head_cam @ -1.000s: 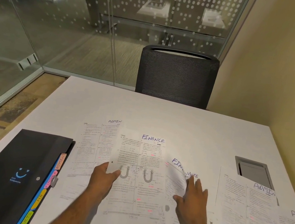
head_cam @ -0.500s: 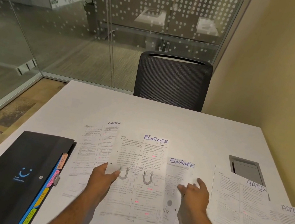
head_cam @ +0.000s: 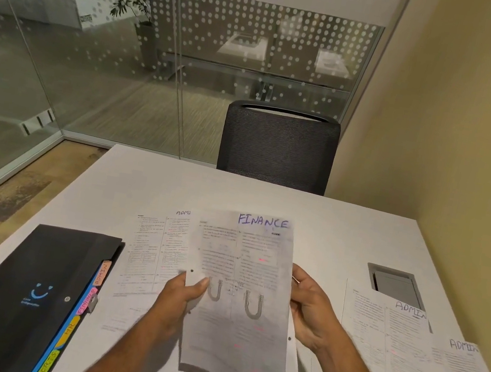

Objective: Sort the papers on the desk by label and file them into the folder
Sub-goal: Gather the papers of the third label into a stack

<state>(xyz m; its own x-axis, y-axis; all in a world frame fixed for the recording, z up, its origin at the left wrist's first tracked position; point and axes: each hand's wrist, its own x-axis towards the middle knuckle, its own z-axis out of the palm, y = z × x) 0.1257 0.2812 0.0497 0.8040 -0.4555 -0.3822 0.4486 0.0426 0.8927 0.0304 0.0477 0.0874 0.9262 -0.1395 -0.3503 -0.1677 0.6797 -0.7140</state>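
Observation:
I hold a sheet headed FINANCE [head_cam: 244,260] lifted above the white desk [head_cam: 268,199]; a second sheet seems to lie behind it. My left hand [head_cam: 180,295] pinches its left edge with the thumb on top. My right hand [head_cam: 311,310] grips the right edge, fingers curled behind the paper. A black expanding folder [head_cam: 21,294] lies shut at the left, with coloured tabs reading ADMIN, FINANCE and HR [head_cam: 89,293] along its right side. One sheet headed ADMIN [head_cam: 153,245] lies flat between the folder and my hands. Two more ADMIN sheets [head_cam: 400,338] lie overlapped at the right.
A dark mesh chair [head_cam: 278,146] stands at the desk's far side. A grey cable hatch [head_cam: 395,282] is set into the desk at the right. A yellow wall runs close along the right, and glass partitions stand to the left and behind.
My right hand picked the second FINANCE sheet off the desk and brought it behind the first. Both hands now hold the FINANCE papers raised together, and my view tilted upward.

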